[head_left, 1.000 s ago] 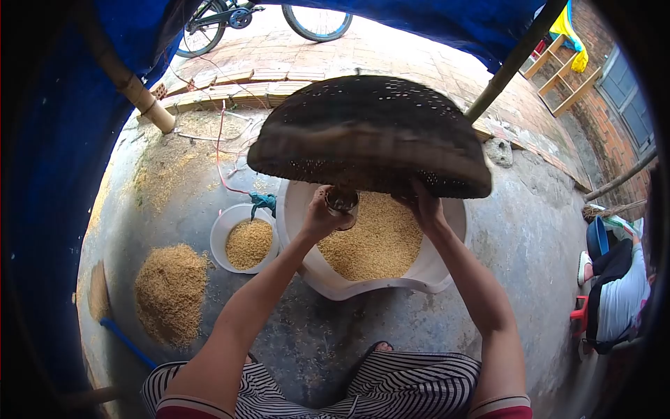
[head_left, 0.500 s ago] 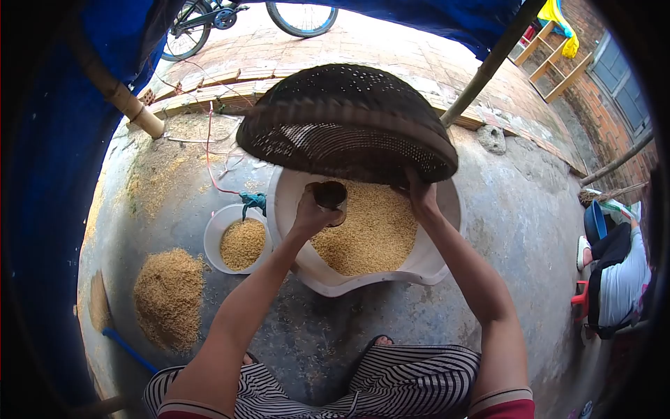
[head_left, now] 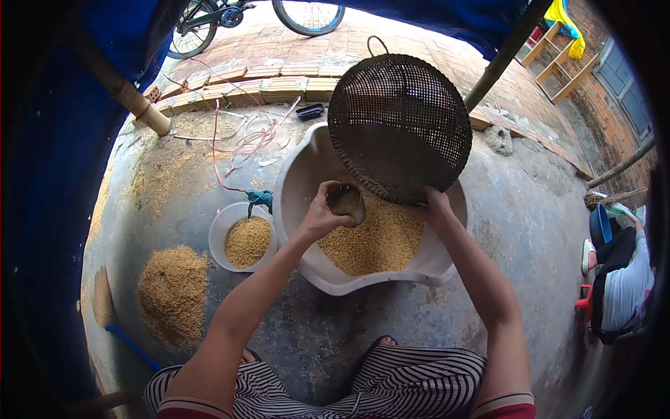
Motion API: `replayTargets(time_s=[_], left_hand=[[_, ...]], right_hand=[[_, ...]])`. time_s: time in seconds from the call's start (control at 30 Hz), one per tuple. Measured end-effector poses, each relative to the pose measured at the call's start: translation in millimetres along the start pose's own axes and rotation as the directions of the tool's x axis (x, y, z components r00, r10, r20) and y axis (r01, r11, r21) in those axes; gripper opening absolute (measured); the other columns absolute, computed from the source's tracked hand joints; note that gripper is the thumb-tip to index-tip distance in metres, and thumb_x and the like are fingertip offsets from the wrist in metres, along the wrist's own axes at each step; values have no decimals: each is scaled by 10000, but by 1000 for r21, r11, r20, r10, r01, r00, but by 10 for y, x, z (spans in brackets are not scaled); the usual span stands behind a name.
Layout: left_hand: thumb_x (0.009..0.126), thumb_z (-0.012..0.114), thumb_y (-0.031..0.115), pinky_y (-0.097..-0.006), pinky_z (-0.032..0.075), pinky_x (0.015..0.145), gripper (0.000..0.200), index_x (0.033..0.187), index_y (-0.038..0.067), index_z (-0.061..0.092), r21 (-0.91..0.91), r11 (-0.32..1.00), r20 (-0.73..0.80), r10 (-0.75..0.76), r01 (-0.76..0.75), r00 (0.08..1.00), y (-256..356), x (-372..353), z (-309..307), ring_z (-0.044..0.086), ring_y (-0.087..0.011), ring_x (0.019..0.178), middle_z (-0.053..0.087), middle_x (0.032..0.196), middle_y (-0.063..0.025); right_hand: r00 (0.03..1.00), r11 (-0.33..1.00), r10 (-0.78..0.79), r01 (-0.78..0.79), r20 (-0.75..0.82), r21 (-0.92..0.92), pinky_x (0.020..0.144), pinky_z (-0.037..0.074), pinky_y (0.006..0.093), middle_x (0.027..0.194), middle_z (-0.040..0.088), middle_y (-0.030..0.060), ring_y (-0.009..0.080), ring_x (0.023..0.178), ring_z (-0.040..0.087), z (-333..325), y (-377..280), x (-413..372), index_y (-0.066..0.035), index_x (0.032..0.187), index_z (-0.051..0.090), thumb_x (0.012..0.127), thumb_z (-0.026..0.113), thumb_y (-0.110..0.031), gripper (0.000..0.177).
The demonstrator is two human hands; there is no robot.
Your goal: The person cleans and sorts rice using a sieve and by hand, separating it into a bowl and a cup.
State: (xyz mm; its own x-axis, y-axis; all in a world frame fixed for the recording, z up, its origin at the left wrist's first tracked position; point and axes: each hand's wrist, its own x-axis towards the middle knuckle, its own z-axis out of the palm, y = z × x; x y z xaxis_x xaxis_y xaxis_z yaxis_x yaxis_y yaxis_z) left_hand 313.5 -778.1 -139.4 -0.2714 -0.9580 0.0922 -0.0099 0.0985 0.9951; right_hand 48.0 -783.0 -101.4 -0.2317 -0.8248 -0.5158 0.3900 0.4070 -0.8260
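My left hand [head_left: 326, 213] is wrapped round a small round cup [head_left: 346, 201], its open mouth facing up, above the large white tub [head_left: 289, 188]. Golden grain [head_left: 377, 241] lies in the bottom of this tub. My right hand [head_left: 434, 207] grips the lower rim of a dark woven basket [head_left: 401, 126], which is tilted steeply over the back of the tub. Part of that hand's fingers is hidden by the rim. Left of the tub stands a white bucket [head_left: 218, 230] with grain in it.
A grain pile [head_left: 173, 290] lies on the concrete floor at left, near a blue-handled brush [head_left: 132, 346]. Poles [head_left: 150, 115] hold a blue tarp. Behind are loose wires [head_left: 255, 140], a black object [head_left: 310, 112] and a bicycle [head_left: 209, 21]. A person [head_left: 624, 279] sits at far right.
The basket has swung from a wide, low tilt to a steeper one, showing its round woven face. The cup has shifted slightly right and its mouth shows more. The wires and black object have come into view.
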Motion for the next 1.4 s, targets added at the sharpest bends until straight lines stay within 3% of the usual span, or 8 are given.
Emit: replayTargets(time_s=[0.33,0.57,0.63,0.67,0.7,0.73,0.97,1.4], left_hand=[[580,792,101,-366,365,981,791,1239,111,355,124,979,269,121,-159,955,924,29,-701,439,-194,1142,475,1181,-65],[526,775,146,-387,401,914,763,1202,98,424,615,784,498,-300,-87,814,1626,-274,-2065,486,-206,1083,518,1136,-82],[513,758,189,-336,440,838,758,1186,70,432,814,581,350,-511,15,785,1470,-390,-2241,515,-228,1020,524,1099,-125],[497,769,250,-327,452,789,765,1163,55,449,918,396,260,-551,-26,793,1323,-435,-2272,526,-262,963,524,1044,-142],[494,770,272,-331,438,787,749,1144,53,470,959,282,192,-595,-20,780,1209,-477,-2279,514,-268,949,522,1012,-138],[490,771,294,-334,424,785,735,1125,51,492,986,163,119,-630,-18,767,1092,-514,-2280,503,-275,935,520,979,-135],[698,626,257,-335,291,835,248,851,61,628,821,-442,244,-300,-361,922,175,-732,-2167,435,-205,983,501,967,-109],[747,542,175,-374,342,878,318,1025,19,548,915,-262,230,-285,-306,931,289,-807,-2183,426,-285,1018,506,1020,-147]], right_hand=[[997,991,83,-83,-1,105,820,495,540,1213,427,209,395,1110,445,-241,215,230,27,1227,344,895,361,-149,376],[998,999,32,-32,-59,12,872,497,423,1173,468,194,298,1087,483,-181,250,171,39,1169,413,855,485,-99,350],[910,152,-284,353,301,-923,883,494,319,1122,506,157,226,1034,509,-43,154,-157,62,1110,449,790,587,-36,362],[911,149,-280,354,304,-923,883,494,319,1122,506,157,226,1034,509,-44,178,-95,62,1110,449,790,587,-36,362],[979,782,-177,204,104,-589,844,519,354,1133,455,180,266,1034,499,-64,207,39,74,1119,410,815,534,-65,357],[999,997,42,-43,19,66,806,543,390,1145,404,203,305,1033,488,-101,245,164,87,1127,370,839,480,-93,357],[998,944,-53,60,32,-324,823,499,253,1065,551,107,156,967,528,-197,290,244,42,1078,483,735,689,-71,416],[989,990,86,-71,-121,125,797,531,466,1167,433,193,330,1061,469,118,213,-10,42,1142,385,874,413,-107,308]])
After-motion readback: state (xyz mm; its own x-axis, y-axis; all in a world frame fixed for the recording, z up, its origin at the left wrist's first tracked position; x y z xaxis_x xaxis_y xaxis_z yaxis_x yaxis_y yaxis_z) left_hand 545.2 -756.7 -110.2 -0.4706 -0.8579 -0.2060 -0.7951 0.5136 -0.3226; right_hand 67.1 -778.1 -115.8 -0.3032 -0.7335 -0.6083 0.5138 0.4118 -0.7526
